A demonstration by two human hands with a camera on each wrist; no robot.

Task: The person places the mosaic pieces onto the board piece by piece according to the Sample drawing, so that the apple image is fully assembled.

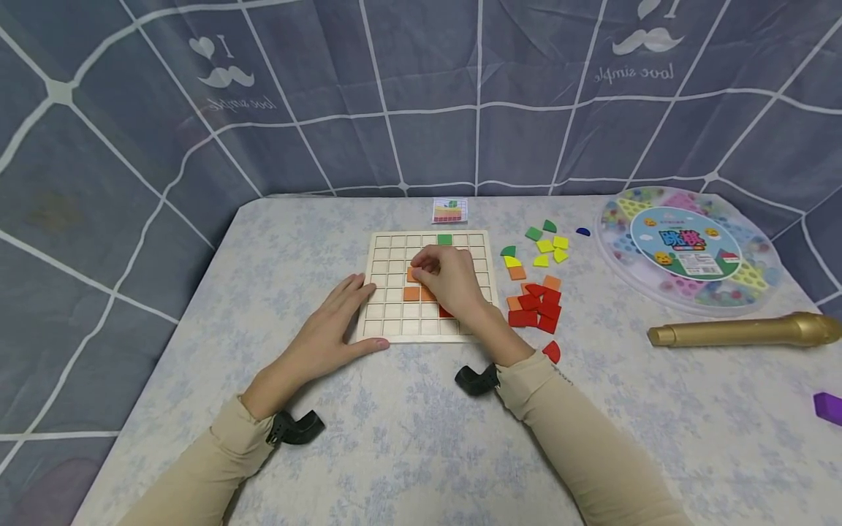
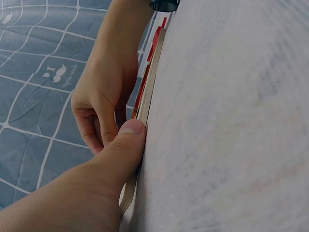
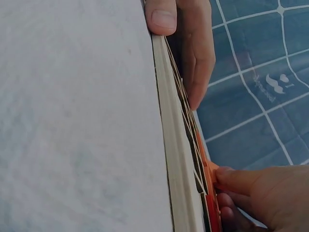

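A pale wooden grid board [image 1: 395,248] lies on the table with orange tiles [image 1: 411,294], a red tile and a green tile [image 1: 444,239] set in its squares. My right hand [image 1: 442,277] is over the board's middle, its fingertips [image 3: 231,181] pinching an orange tile [image 3: 212,193] against the board. My left hand [image 1: 338,310] lies flat at the board's left near corner, with the thumb [image 2: 128,140] pressed on the near edge of the board [image 2: 149,92]. The board [image 3: 176,159] shows edge-on in the right wrist view.
Loose red, orange, yellow and green tiles [image 1: 536,303] are scattered right of the board. A small pattern card [image 1: 450,210] lies beyond it. A round plastic game tray [image 1: 687,248], a gold tube [image 1: 743,331] and a purple piece [image 1: 827,406] sit at the right.
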